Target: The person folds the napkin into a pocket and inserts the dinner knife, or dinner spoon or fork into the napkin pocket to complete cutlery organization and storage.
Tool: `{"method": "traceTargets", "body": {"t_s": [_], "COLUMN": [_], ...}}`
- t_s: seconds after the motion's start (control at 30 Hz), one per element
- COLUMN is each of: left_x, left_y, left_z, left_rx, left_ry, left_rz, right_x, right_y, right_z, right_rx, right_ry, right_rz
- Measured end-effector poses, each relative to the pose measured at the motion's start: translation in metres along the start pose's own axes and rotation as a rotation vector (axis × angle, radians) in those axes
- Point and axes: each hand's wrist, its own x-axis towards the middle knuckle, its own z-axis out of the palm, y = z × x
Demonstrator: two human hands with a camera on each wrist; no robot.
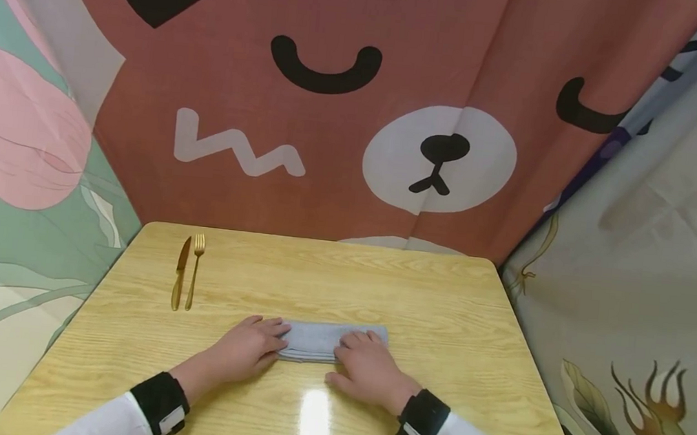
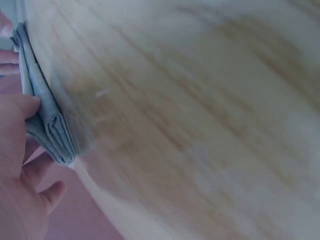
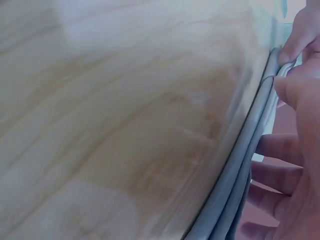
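A grey-blue cloth napkin (image 1: pixel 313 342), folded into a narrow strip of several layers, lies crosswise on the table. My left hand (image 1: pixel 248 348) is at its left end, fingers extended onto the edge of the fabric. In the left wrist view, the thumb of that hand touches the napkin (image 2: pixel 47 110) near its layered end. My right hand (image 1: pixel 369 368) rests over the right part, fingertips on top of the cloth. The right wrist view shows the napkin's long folded edge (image 3: pixel 235 170), with the fingers of the right hand (image 3: pixel 305 150) spread along it.
A gold knife (image 1: pixel 180 273) and a gold fork (image 1: pixel 196 272) lie side by side at the table's back left. The wood-grain table (image 1: pixel 441 301) ends against a hanging curtain (image 1: pixel 324 208) with a bear face. Patterned fabric (image 1: pixel 648 271) hangs on the right.
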Motion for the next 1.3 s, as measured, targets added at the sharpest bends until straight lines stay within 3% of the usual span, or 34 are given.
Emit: {"method": "traceTargets", "body": {"t_s": [0.1, 0.27, 0.43, 0.7, 1.0, 1.3], "left_x": [0.001, 0.004, 0.006, 0.015, 0.024, 0.027], "left_y": [-0.001, -0.001, -0.001, -0.001, -0.001, -0.001], "left_z": [0.003, 0.006, 0.006, 0.002, -0.003, -0.008], "left_rx": [0.015, 0.035, 0.045, 0.054, 0.063, 0.031], "left_ry": [0.056, 0.137, 0.151, 0.137, 0.250, 0.309], "left_rz": [0.005, 0.029, -0.005, -0.087, -0.094, -0.122], "right_x": [0.011, 0.031, 0.049, 0.071, 0.084, 0.089], "right_y": [-0.006, -0.015, -0.024, -0.027, -0.024, -0.023], "right_z": [0.000, 0.003, 0.005, 0.011, 0.014, 0.010], "right_rx": [0.014, 0.056, 0.063, 0.106, 0.206, 0.125], "right_ry": [0.060, 0.087, 0.087, 0.105, 0.157, 0.224], "right_rz": [-0.031, -0.086, -0.110, -0.073, -0.015, 0.052]}}
